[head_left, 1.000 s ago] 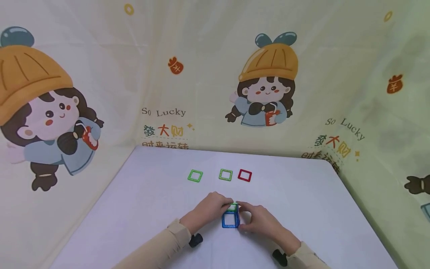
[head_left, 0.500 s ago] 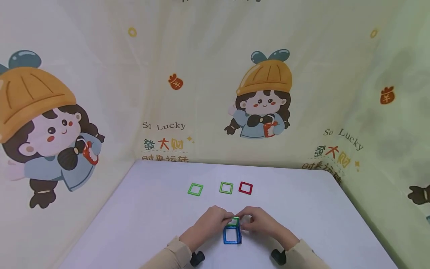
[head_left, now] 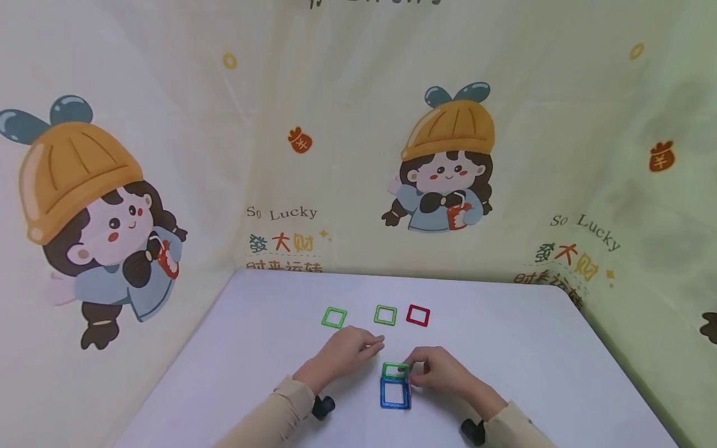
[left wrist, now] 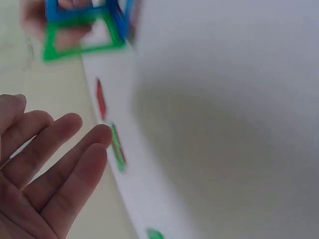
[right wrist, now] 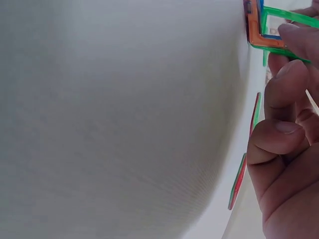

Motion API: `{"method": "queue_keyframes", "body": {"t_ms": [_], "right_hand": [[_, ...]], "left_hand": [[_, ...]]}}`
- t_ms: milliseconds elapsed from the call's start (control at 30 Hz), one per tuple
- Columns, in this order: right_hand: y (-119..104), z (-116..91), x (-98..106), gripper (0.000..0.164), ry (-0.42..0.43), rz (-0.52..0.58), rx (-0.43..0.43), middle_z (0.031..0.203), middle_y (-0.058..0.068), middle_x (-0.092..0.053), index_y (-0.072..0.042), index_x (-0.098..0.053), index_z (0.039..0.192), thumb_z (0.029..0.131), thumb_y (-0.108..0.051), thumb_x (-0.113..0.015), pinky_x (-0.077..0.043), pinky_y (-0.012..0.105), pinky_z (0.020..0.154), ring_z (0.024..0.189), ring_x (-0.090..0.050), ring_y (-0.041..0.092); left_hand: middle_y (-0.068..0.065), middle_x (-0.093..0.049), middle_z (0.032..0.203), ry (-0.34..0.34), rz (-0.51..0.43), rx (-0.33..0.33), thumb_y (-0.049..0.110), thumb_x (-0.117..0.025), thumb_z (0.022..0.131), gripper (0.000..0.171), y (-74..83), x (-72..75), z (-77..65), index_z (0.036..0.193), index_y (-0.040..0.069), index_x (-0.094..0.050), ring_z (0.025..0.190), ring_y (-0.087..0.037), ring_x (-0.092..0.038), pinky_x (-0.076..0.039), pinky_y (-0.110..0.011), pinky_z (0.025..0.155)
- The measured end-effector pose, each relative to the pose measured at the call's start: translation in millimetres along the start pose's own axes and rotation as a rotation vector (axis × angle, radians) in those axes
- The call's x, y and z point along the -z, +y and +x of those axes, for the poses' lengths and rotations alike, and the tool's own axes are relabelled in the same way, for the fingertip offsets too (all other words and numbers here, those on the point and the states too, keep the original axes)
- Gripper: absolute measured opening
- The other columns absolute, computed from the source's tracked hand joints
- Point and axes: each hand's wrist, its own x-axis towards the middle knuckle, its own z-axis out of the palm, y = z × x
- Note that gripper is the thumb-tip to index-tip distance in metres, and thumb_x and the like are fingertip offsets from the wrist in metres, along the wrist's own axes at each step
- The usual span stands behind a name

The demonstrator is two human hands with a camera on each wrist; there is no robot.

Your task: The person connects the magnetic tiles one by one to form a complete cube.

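A small box-like build of square magnetic tiles stands in front of me, with a blue tile (head_left: 395, 407) at its near side and a green tile (head_left: 395, 364) on top. My right hand (head_left: 445, 376) pinches its far right corner between thumb and fingers. In the right wrist view an orange tile (right wrist: 254, 32) shows on its side beside the green one. Free of the build, my left hand (head_left: 344, 351) hovers at its far left, fingers extended and holding nothing. The left wrist view also shows those spread fingers (left wrist: 82, 172) apart from the tiles.
Farther back on the white table (head_left: 269, 361) lie a left green tile (head_left: 338, 308), another green tile (head_left: 386, 306) and a red tile (head_left: 420, 307), spaced in a row. A printed cloth (head_left: 347, 249) hangs behind and around the table.
My left hand has let go of the build and moved away to the left and back. The right hand keeps its hold there. The head view has shifted slightly.
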Motion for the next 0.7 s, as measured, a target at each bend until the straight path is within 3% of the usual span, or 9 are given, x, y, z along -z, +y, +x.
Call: {"method": "queue_keyframes", "body": {"t_ms": [100, 267, 500, 700], "right_hand": [[0.0, -2.9, -1.6, 0.020, 0.001, -0.004, -0.007, 0.102, -0.014, -0.071, -0.031, -0.079, 0.104, 0.089, -0.018, -0.080, -0.051, 0.025, 0.065, 0.078, -0.057, 0.008], [-3.6, -4.6, -1.1, 0.021, 0.043, -0.052, -0.022, 0.103, -0.015, -0.070, -0.031, -0.079, 0.103, 0.088, -0.017, -0.080, -0.050, 0.025, 0.064, 0.076, -0.056, 0.008], [-8.1, -7.9, 1.1, 0.019, 0.107, -0.124, -0.060, 0.105, -0.012, -0.072, -0.027, -0.080, 0.105, 0.087, -0.019, -0.081, -0.048, 0.024, 0.066, 0.079, -0.055, 0.009], [-12.8, -12.0, -2.5, 0.016, 0.156, -0.143, -0.094, 0.097, -0.012, -0.071, -0.023, -0.079, 0.101, 0.085, -0.022, -0.083, -0.047, 0.023, 0.066, 0.078, -0.054, 0.008]], "left_hand": [[0.004, -0.078, 0.114, 0.047, 0.019, 0.031, 0.035, -0.064, 0.103, 0.030, -18.5, -4.6, 3.8, 0.122, 0.016, -0.078, 0.105, -0.014, -0.074, -0.059, -0.033, 0.086], [0.004, -0.079, 0.109, 0.093, 0.100, 0.020, 0.028, -0.067, 0.101, 0.024, -42.1, -7.2, 13.5, 0.114, 0.014, -0.080, 0.105, -0.015, -0.074, -0.058, -0.034, 0.089], [0.004, -0.080, 0.096, 0.161, 0.203, -0.002, 0.021, -0.070, 0.098, 0.015, -52.2, -2.8, 25.7, 0.103, 0.014, -0.083, 0.092, -0.013, -0.074, -0.059, -0.031, 0.082], [0.004, -0.076, 0.086, 0.165, 0.314, -0.009, 0.022, -0.071, 0.097, 0.014, -67.0, 0.4, 30.3, 0.098, 0.015, -0.083, 0.077, -0.010, -0.068, -0.057, -0.030, 0.071]]}}
